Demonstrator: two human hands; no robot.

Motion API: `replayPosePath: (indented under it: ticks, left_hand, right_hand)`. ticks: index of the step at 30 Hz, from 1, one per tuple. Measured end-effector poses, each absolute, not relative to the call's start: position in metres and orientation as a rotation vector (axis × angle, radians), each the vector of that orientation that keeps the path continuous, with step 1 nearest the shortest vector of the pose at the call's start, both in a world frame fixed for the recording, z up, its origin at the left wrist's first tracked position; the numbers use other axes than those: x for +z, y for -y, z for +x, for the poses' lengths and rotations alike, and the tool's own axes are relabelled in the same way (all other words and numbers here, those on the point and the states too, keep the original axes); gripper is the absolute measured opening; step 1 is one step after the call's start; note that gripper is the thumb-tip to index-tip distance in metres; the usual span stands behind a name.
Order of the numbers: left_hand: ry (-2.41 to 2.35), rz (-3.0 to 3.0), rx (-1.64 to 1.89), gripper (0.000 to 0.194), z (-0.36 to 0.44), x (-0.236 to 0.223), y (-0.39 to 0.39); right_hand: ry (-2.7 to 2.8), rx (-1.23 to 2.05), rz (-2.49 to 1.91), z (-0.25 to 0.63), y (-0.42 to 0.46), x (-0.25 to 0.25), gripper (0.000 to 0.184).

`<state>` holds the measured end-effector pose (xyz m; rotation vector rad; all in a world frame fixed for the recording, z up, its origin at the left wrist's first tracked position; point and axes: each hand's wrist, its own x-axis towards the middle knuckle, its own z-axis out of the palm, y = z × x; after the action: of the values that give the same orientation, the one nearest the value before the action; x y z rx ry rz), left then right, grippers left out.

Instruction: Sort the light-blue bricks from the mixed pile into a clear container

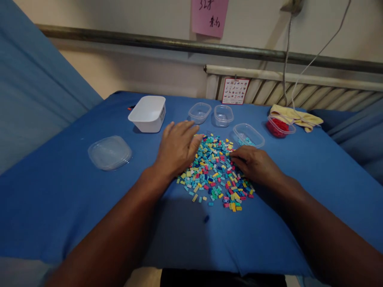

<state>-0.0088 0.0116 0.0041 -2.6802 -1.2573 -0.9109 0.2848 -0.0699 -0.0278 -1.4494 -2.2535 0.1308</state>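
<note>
Left hand (178, 148) loosely spread, left of tiny oblong bricks (211, 159); right hand (255, 162) bunched at their right, perhaps pinching one; clear plastic tub (250, 131) behind them.

The location was an indoor room, partly screened with fabric; whether it was a home or a workplace could not be determined. A blue curtain (32, 71) hung at 10 o'clock and blue drapery (356, 131) at 3 o'clock, flanking a cloth-covered table (74, 207). The pale wall (134, 16) carried a horizontal pipe (155, 43) and handwritten pink notice (209, 18) at 12 o'clock, with a ribbed radiator (314, 80) at 2 o'clock.
</note>
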Motion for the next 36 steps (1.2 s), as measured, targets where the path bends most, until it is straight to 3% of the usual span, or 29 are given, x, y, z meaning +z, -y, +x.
replayPosePath:
  ticks: [5, 10, 28, 36]
  left_hand:
    - [1.377, -2.624, -1.352, 0.061, -0.034, -0.016, -0.045]
    - [1.555, -2.623, -1.54, 0.059, -0.03, -0.028, -0.053]
    - [1.55, -2.66, -1.535, 0.05, -0.029, -0.032, -0.056]
    - [1.594, -2.656, -1.517, 0.048, -0.029, -0.033, -0.057]
  right_hand:
    - [2.272, 0.163, -1.553, 0.282, 0.073, -0.024, 0.018]
    - [2.187, 0.217, -1.586, 0.279, 0.077, -0.021, 0.021]
    - [2.189, 0.337, -1.534, 0.268, 0.079, -0.016, 0.022]
    - [1.884, -0.133, -1.472, 0.304, 0.071, 0.002, 0.021]
